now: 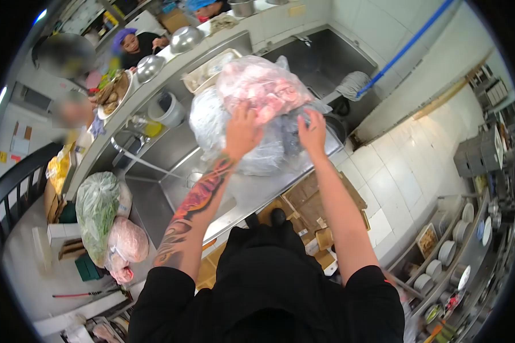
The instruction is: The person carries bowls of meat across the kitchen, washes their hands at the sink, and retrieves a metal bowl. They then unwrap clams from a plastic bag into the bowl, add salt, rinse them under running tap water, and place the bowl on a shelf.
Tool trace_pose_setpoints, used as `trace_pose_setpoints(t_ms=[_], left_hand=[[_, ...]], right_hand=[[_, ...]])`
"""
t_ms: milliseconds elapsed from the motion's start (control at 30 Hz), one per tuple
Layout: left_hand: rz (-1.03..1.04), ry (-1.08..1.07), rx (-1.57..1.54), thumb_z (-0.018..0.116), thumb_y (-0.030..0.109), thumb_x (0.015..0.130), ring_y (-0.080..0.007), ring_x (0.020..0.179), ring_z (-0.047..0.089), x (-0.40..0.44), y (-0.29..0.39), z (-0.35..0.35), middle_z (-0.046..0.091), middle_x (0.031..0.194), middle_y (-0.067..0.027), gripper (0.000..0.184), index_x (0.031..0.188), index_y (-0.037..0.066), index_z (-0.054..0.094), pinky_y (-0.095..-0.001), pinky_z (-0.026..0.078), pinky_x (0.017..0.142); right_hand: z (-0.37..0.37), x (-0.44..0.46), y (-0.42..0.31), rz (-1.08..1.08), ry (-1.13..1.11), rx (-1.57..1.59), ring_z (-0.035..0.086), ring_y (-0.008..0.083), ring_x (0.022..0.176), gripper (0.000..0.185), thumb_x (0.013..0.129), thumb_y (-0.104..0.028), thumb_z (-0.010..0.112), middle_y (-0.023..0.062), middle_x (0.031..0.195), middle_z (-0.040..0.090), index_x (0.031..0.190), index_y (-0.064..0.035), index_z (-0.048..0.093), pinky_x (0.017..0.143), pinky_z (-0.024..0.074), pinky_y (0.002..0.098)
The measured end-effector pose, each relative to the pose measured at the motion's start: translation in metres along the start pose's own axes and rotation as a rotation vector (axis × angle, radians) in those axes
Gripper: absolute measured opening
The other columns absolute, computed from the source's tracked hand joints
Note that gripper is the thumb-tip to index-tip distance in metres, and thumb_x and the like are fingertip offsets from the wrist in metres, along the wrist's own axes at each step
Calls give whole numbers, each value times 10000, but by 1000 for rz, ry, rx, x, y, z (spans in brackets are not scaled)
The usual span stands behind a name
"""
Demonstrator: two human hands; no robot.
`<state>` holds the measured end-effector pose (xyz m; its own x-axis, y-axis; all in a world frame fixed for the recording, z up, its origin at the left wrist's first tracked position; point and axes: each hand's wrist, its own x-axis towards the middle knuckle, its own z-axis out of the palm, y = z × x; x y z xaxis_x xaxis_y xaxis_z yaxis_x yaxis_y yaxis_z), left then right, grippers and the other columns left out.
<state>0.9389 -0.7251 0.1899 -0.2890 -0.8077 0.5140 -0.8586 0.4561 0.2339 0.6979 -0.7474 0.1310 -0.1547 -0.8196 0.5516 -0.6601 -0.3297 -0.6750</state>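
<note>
A clear plastic bag of pink raw meat (pixel 263 83) lies on top of other bags by the sink. My left hand (pixel 244 132) presses its near left side, fingers curled into the plastic. To the right, my right hand (pixel 313 132) has its fingers bent at the edge of a dark, see-through plastic bag (pixel 290 134), seemingly pinching it; the fingertips are partly blurred. Beneath the meat is a large whitish plastic bag (pixel 207 120), its contents unclear. Behind the pile sits a white tray (pixel 214 68).
The steel sink counter (pixel 234 200) has a running faucet (pixel 133 143) on the left. Bagged greens (pixel 97 203) and a bag of pinkish food (pixel 127 240) stand at left. Flattened cardboard (pixel 315 194) covers the floor. Beyond the ledge, a person in a purple cap (pixel 133 46) works near metal bowls (pixel 186 40).
</note>
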Motion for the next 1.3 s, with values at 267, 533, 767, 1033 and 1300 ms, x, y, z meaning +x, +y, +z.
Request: trace_pose_setpoints(t_ms=[267, 533, 767, 1033, 1300], left_hand=[[-178, 124, -302, 702, 251, 879, -429, 1250, 498, -33, -71, -29, 524, 1339, -249, 415, 1204, 22, 584, -483, 411, 1053], [-1044, 154, -560, 646, 524, 910, -389, 1283, 525, -100, -284, 41, 538, 1378, -290, 796, 1410, -68, 466, -409, 391, 1093], [-1082, 149, -877, 708, 485, 882, -321, 1265, 550, -104, -275, 46, 575, 1355, -249, 773, 1391, -56, 496, -381, 409, 1068], [-1064, 183, -776, 714, 475, 884, -325, 1254, 554, -123, -279, 44, 576, 1348, -252, 751, 1381, -49, 510, -386, 413, 1062], [-1125, 221, -802, 691, 469, 910, -319, 1294, 519, -120, -259, 30, 532, 1401, -252, 754, 1425, -35, 468, -384, 404, 1077]], right_hand=[[105, 149, -2, -53, -175, -35, 542, 374, 1264, 529, 892, -469, 660, 201, 1390, 551, 1302, -135, 640, 1045, 432, 450], [116, 162, -15, 121, -578, -126, 577, 292, 1248, 667, 812, -633, 689, 98, 1382, 591, 1322, -205, 652, 1038, 445, 382], [111, 163, -23, 98, -616, -87, 629, 252, 1155, 608, 802, -529, 768, 100, 1276, 647, 1275, -157, 683, 975, 487, 346], [114, 142, -53, 23, -581, -26, 631, 243, 1154, 536, 817, -485, 763, 69, 1249, 654, 1263, -196, 693, 979, 482, 342], [126, 152, -59, 19, -602, -165, 623, 271, 1157, 553, 838, -509, 726, 74, 1327, 632, 1316, -241, 660, 987, 478, 336]])
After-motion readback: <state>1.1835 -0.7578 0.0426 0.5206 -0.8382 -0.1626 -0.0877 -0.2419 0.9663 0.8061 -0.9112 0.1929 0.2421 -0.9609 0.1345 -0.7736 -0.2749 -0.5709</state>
